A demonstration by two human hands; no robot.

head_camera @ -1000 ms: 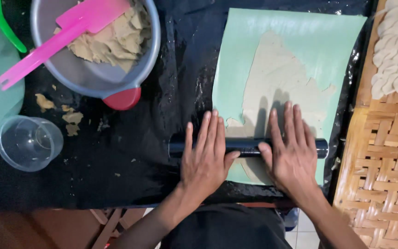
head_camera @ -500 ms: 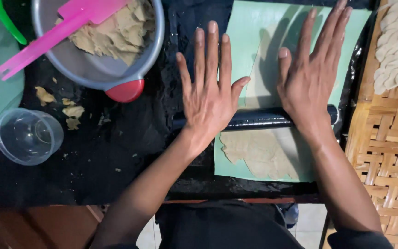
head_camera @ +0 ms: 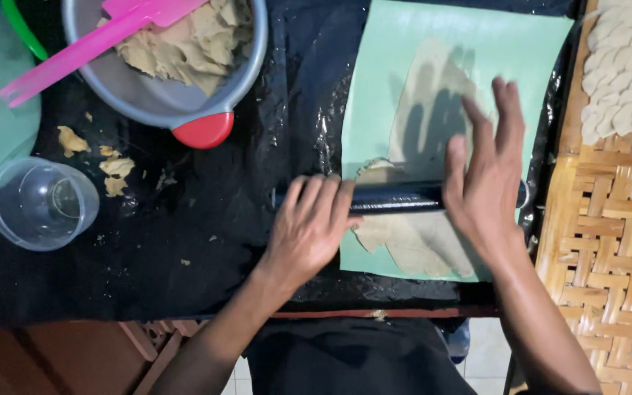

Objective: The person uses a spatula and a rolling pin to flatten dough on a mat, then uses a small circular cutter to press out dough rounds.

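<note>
A dark rolling pin [head_camera: 396, 197] lies across a thin sheet of beige dough [head_camera: 433, 95] on a pale green mat [head_camera: 528, 58]. My left hand [head_camera: 309, 223] sits on the pin's left end, fingers curled over it. My right hand [head_camera: 484, 183] presses flat on the pin's right part. Its fingers are spread and reach out over the dough. The dough shows on both sides of the pin.
A grey bowl [head_camera: 133, 88] of dough scraps with a pink spatula [head_camera: 89, 44] stands at the back left. A clear plastic cup [head_camera: 42, 205] and dough crumbs [head_camera: 115, 172] lie on the black plastic sheet [head_camera: 184, 219]. At right, a woven tray [head_camera: 608, 256] holds white dough rounds [head_camera: 623, 73].
The pin rolled away from me across the dough, then held. Both hands slid back over it toward me. My left fingers went from spread flat to curled.
</note>
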